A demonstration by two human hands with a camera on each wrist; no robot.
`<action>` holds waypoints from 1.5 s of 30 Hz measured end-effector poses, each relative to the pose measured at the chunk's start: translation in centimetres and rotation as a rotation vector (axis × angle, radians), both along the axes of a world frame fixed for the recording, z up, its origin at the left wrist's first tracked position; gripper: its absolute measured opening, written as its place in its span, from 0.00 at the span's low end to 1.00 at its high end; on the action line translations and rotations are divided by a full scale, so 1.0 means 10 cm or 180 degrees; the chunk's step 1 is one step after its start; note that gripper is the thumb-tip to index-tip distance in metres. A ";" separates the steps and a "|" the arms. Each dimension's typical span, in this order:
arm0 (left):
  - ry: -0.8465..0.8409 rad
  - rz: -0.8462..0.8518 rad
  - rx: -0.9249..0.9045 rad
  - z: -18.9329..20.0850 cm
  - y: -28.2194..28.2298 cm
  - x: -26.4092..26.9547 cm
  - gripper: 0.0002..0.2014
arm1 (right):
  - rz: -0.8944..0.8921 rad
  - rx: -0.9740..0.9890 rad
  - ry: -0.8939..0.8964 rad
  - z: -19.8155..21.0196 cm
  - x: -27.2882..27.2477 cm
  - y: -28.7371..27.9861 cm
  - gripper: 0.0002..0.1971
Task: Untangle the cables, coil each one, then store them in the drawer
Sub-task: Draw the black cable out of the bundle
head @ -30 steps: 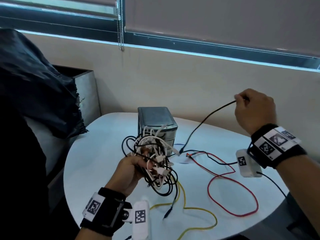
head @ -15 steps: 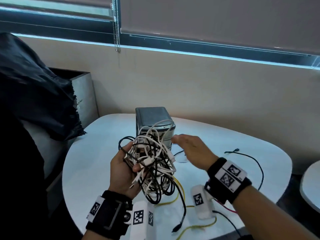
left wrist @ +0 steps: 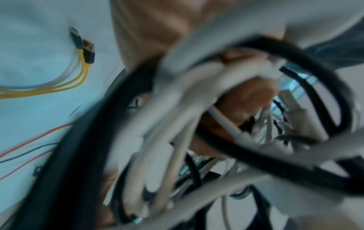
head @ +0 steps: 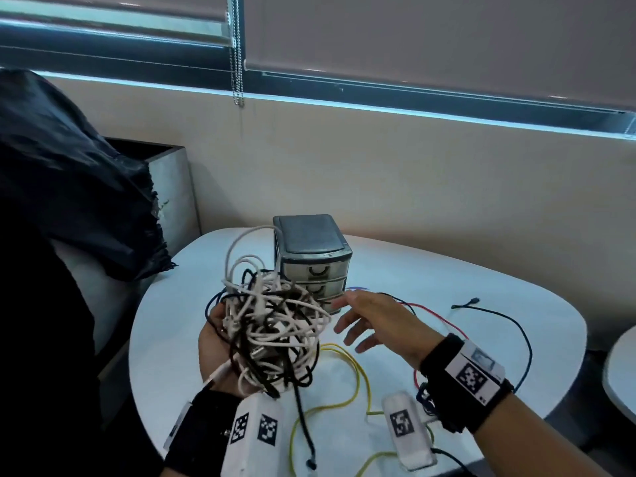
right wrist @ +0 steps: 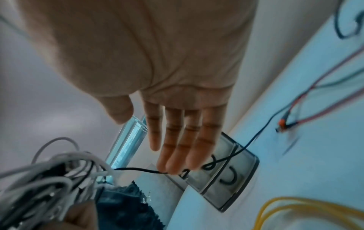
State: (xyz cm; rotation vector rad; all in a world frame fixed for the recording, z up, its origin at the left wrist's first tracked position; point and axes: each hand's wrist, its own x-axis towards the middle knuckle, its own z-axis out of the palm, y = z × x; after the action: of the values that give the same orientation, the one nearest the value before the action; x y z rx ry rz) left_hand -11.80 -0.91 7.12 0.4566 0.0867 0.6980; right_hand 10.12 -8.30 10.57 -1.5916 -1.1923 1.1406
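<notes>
My left hand [head: 220,352] grips a tangled ball of white and black cables [head: 272,325] above the white table [head: 481,304], fingers curled into the bundle [left wrist: 177,109]. Just right of the tangle hovers my right hand [head: 364,321], fingers straight and holding nothing [right wrist: 177,140]. A small grey drawer unit [head: 313,256] with all drawers closed stands behind the tangle [right wrist: 226,179]. Loose on the table lie a yellow cable [head: 351,401], a red cable [head: 433,315] and a thin black cable [head: 509,325].
A black plastic bag [head: 69,187] drapes over a grey bin [head: 175,187] at the left. Beige wall and window blinds rise behind the table. Another white table's edge [head: 623,366] shows at the far right.
My right hand let go of the thin black cable it held up at the right and came back beside the tangle. The left hand has raised and turned the bundle slightly.
</notes>
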 end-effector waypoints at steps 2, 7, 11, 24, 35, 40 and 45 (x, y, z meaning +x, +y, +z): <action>-0.0157 -0.0233 0.0038 0.04 0.00 -0.04 0.30 | -0.0160 0.0071 -0.0121 0.00 0.01 0.03 0.19; 0.0216 0.0071 0.0495 0.13 -0.15 -0.05 0.30 | -0.0430 0.0335 -0.0416 0.01 -0.04 0.12 0.16; 0.0391 -0.0121 0.0051 0.14 -0.24 0.12 0.28 | 0.0005 0.0469 -0.0518 0.07 -0.17 0.20 0.16; 0.0881 0.0279 -0.0129 0.15 -0.17 0.13 0.19 | 0.0867 0.0453 -0.0160 0.33 0.29 0.13 0.05; 0.1040 -0.0413 -0.0101 0.03 -0.09 0.16 0.21 | 0.0063 0.0527 -0.0750 0.33 0.41 0.16 0.05; 0.1410 -0.0198 -0.0241 0.10 -0.14 0.21 0.36 | 0.0185 0.0453 -0.0583 0.25 0.23 0.21 0.06; 0.1392 0.0127 0.0148 0.16 -0.16 0.21 0.29 | -0.0771 0.1223 -0.1036 0.21 0.16 0.11 0.03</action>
State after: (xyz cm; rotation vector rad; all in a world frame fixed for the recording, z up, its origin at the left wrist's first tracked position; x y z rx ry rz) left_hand -9.72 -2.46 8.68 0.6484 0.4930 0.6306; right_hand 11.70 -7.17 12.71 -1.5990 -1.2902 0.4729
